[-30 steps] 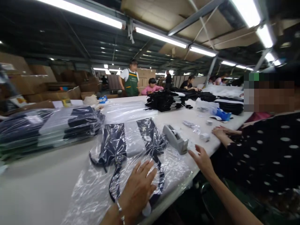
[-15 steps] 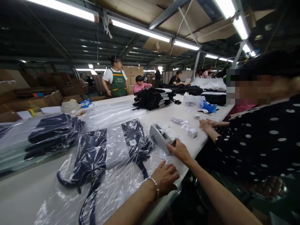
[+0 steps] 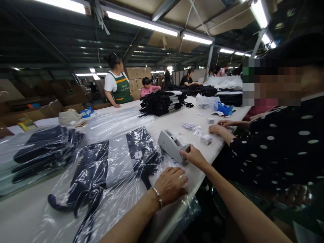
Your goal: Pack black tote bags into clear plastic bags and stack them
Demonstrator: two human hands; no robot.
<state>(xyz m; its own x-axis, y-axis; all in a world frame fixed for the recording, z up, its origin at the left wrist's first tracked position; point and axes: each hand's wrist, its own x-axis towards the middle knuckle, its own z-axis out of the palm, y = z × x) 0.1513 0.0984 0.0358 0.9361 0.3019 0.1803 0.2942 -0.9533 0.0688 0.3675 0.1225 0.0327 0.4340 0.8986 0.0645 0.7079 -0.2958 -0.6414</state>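
A grey tape dispenser (image 3: 165, 143) is on the white table (image 3: 194, 116) in front of me. My right hand (image 3: 194, 157) is closed at its near end, thumb and fingers around the cutter edge; whether tape is between them is too small to tell. My left hand (image 3: 170, 184) lies palm down, fingers loosely bent, on the near edge of a clear plastic bag (image 3: 121, 202). Inside that bag is a folded dark navy and grey fabric article (image 3: 118, 165) with straps and a small white label (image 3: 138, 154). The left fingertips are partly hidden.
Bagged dark articles (image 3: 43, 148) are stacked at left. Behind lie flat clear bags (image 3: 113, 123) and a black stack (image 3: 162, 103). White label rolls (image 3: 206, 139) lie right of the dispenser, near a co-worker's hands (image 3: 220, 128). A co-worker in a green apron (image 3: 123, 89) stands across the table.
The dispenser is tilted more, with my right hand still at its near end. My left hand has turned and its fingers have come closer together. The view has shifted slightly.
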